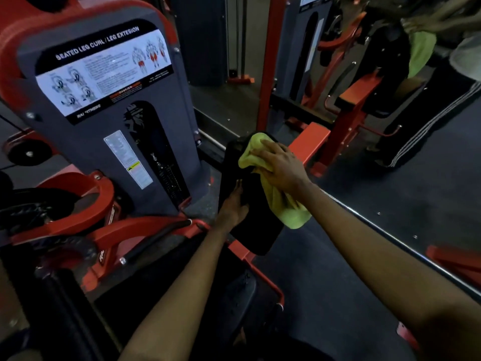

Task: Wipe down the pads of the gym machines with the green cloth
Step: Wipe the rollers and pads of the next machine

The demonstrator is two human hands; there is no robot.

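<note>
Both arms reach forward and down to a black pad (247, 201) that stands tilted beside the grey weight-stack housing (109, 121) of a red-framed machine. The green cloth (270, 183) lies bunched against the pad's upper right part, and the right hand (282, 166) is pressed flat on top of it — fingers spread and extended toward the pad's top edge, palm covering the middle of the cloth. It is an open, pressing hold rather than a closed fist; whether the thumb pinches the fabric underneath cannot be told. A crumpled fold of the cloth shows ahead of the fingertips at the pad's top, and a longer tail hangs out below the wrist, draping over the pad's right edge.

The left hand (233, 204) rests on the pad's left side, lower than the right hand and just beside the cloth without touching it — fingers laid along the dark surface, gripping nothing that can be seen.

The housing carries a white instruction label (101, 71) headed "Seated leg curl / leg extension". To the right, a mirror (390, 113) running down to the floor reflects the red frame and the green cloth.
</note>
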